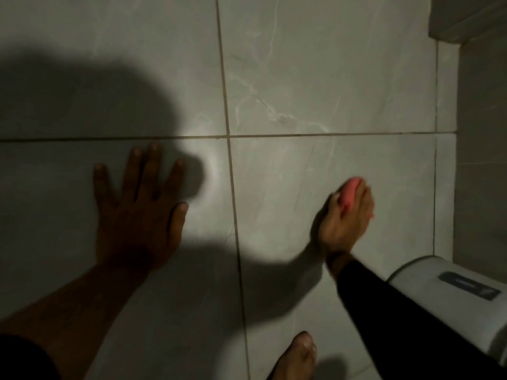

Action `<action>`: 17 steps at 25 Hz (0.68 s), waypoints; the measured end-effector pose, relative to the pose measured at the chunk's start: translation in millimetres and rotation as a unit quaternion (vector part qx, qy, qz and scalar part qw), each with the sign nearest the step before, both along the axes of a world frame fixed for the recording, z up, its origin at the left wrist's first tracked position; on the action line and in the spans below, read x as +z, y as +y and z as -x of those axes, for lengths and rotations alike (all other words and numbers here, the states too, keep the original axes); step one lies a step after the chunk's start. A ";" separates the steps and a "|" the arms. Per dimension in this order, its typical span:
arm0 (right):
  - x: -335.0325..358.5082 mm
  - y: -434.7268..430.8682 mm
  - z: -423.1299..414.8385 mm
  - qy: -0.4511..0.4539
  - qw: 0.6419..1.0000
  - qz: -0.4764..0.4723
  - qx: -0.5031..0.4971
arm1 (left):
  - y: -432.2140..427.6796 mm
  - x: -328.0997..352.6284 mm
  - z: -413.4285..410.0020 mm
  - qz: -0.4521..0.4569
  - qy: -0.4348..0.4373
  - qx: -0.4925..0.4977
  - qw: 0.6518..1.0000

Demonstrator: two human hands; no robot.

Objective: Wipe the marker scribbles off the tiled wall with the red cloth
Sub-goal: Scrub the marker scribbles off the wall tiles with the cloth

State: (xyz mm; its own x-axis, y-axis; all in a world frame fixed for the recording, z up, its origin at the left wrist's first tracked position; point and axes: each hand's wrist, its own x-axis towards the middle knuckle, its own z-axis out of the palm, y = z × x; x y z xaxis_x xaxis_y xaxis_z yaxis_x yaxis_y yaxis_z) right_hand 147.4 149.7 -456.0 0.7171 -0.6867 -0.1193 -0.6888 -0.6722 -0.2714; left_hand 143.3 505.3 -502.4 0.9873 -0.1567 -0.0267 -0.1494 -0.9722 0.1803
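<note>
Grey marble-look tiled wall (301,78), dim light, big shadows across the part to the left of my left hand.

My right hand (346,218) is clenched around the red cloth (349,193), bunched small, and pressed to the tile; only a pink-red wad shows between thumb and fingers. My left hand (137,215) is flat on the wall, fingers spread, holding nothing, just bracing, well apart from the right hand and across the vertical grout line (233,201).

Progress, my read: no marker scribbles visible anywhere on the lit tiles around either hand. Faint lines above the right hand look like marble veining, not ink. So likely near done, or remaining marks sit under the cloth or in shadow. Can't confirm.

Hard to make out: right hand is motion-blurred; the tile under it is hidden. Shadowed tiles too dark to check. White appliance (450,294) below-right of the right hand is cut off by the frame. Toes of a foot (299,355) below it, partly cropped.
</note>
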 end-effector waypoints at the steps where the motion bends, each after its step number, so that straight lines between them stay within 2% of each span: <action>1: -1.4 27.4 26.9 0.002 1.000 -0.009 -0.026 | 0.6 0.5 1.0 -0.002 0.003 0.001 1.000; 3: -9.2 92.5 67.3 -0.004 1.000 -0.008 0.011 | 0.1 2.3 -0.3 0.005 0.009 0.002 1.000; 4: -12.8 125.2 84.3 0.004 0.996 0.019 0.087 | -1.1 2.0 -2.4 0.004 0.010 0.000 1.000; 6: -10.2 157.8 118.0 0.049 0.951 0.038 0.303 | -2.8 1.7 -4.5 0.006 0.019 -0.008 1.000; 8: -1.8 135.2 144.9 0.097 0.913 0.006 0.397 | -0.9 1.5 -5.0 0.008 0.022 -0.010 1.000; 9: 2.2 114.1 154.0 0.110 0.911 0.013 0.396 | -0.1 0.8 -2.6 0.001 0.027 -0.012 1.000; 11: 8.4 66.5 147.6 0.129 0.944 0.026 0.303 | 0.5 -0.1 2.1 0.000 0.035 -0.006 0.999; 13: 4.3 32.9 91.8 0.104 0.980 0.032 0.168 | 1.5 -0.8 1.5 0.002 0.040 0.006 0.999; 15: -2.7 27.7 10.1 0.053 0.995 0.025 0.075 | 1.2 -0.6 1.5 0.001 0.038 0.011 0.999; 16: -7.4 39.2 -23.0 0.026 0.997 0.020 0.075 | 3.5 -2.0 0.9 -0.002 0.037 0.010 0.999; 17: -11.5 57.2 -38.5 0.001 0.993 0.032 0.116 | 4.7 -2.5 0.1 -0.002 0.044 0.007 0.999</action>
